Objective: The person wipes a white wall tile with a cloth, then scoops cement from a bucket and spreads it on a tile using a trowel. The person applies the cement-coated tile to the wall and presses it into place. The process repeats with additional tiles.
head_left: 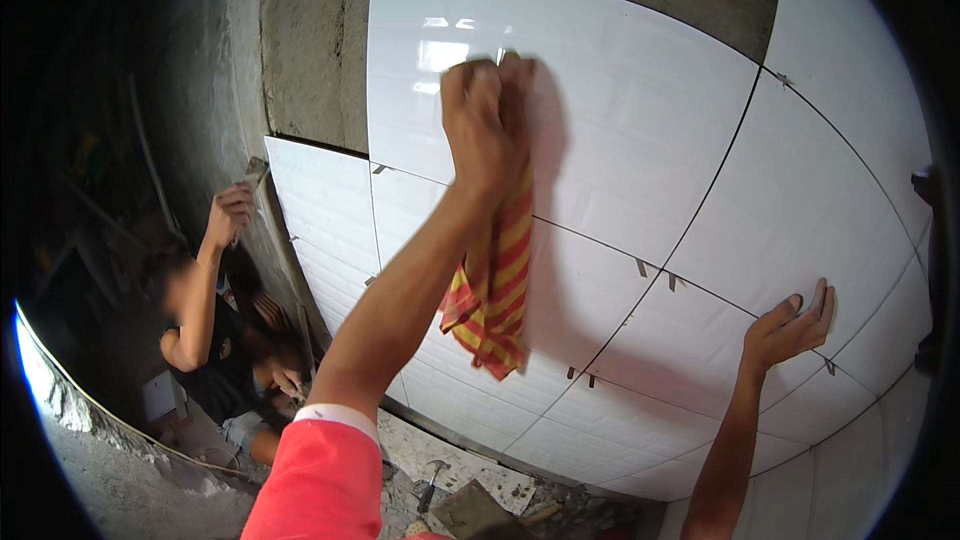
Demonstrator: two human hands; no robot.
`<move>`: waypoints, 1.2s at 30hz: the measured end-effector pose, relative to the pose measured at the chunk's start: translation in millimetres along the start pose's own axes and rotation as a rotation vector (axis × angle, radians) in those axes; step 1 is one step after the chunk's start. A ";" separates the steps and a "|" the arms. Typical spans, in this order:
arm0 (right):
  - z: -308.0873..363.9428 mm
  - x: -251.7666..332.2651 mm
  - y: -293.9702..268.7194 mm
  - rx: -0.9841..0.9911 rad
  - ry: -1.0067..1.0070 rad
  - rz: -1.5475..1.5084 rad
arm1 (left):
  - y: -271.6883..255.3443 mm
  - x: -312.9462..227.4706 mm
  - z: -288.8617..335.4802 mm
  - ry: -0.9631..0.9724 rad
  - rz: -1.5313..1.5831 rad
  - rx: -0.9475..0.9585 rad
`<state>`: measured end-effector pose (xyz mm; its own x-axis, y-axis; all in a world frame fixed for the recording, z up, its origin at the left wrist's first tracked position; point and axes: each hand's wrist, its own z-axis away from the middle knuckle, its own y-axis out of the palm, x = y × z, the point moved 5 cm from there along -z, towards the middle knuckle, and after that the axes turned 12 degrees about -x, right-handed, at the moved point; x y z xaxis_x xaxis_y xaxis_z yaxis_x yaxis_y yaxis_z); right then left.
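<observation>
My left hand has its fingers clamped on a red-and-yellow striped cloth, pressed high on the glossy white tile; the cloth hangs straight down below the fist, its long axis vertical. My right hand lies flat, fingers apart, on a lower tile, well apart from the cloth.

Two hands, one striped cloth, one hammer, one co-worker

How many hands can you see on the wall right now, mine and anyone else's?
3. Your left hand presses a striped cloth on the upper white tile; your right hand lies flat lower right; a co-worker's hand holds a tool at the left edge. Others may be hidden.
</observation>
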<state>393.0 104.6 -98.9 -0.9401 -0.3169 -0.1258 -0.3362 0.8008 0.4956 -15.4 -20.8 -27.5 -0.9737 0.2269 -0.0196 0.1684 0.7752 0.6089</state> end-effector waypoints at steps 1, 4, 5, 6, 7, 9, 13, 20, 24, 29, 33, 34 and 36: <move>0.2 -0.2 0.1 0.003 0.002 0.007 | 1.5 9.8 -1.4 -0.111 -0.082 -0.004; 0.6 0.0 0.9 0.008 0.007 0.011 | 0.1 9.9 -1.9 0.002 -0.043 -0.037; 0.6 -0.4 1.2 0.007 0.024 0.005 | -2.6 7.8 0.2 0.055 -0.039 -0.054; 0.4 0.0 1.2 0.006 0.020 0.013 | -6.5 1.4 4.5 0.136 0.081 -0.070; 0.1 -0.2 1.3 0.003 0.027 0.016 | -4.8 5.8 7.4 0.065 0.033 -0.016; 0.2 0.0 0.9 0.004 0.026 0.025 | -3.9 9.7 11.5 0.043 0.009 -0.003; 0.6 -0.5 0.0 0.009 0.018 0.022 | 0.6 16.6 9.9 -0.016 -0.017 0.019; 1.9 -1.6 2.4 0.002 0.039 -0.013 | 3.8 12.6 0.0 -0.002 -0.052 0.042; 0.5 -3.4 1.0 -0.008 0.054 -0.023 | -6.0 14.3 14.5 -0.015 -0.057 0.051; 4.6 -5.7 2.7 0.029 0.033 -0.044 | -8.0 22.1 -15.2 -0.175 -0.230 0.114; -6.7 -0.4 -0.6 -0.017 0.024 -0.023 | 17.9 14.0 -44.7 -0.331 0.014 0.020; -11.4 6.6 -5.4 -0.006 0.043 -0.006 | 19.2 -1.3 -36.0 -0.176 0.069 0.099; -21.6 28.4 -18.6 0.091 0.101 -0.055 | -0.3 -26.0 12.6 -0.109 0.160 0.391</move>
<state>373.7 69.7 -93.1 -0.9110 -0.4078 -0.0609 -0.3954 0.8218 0.4102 11.8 -19.6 -37.1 -0.9122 0.4071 -0.0457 0.3818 0.8853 0.2656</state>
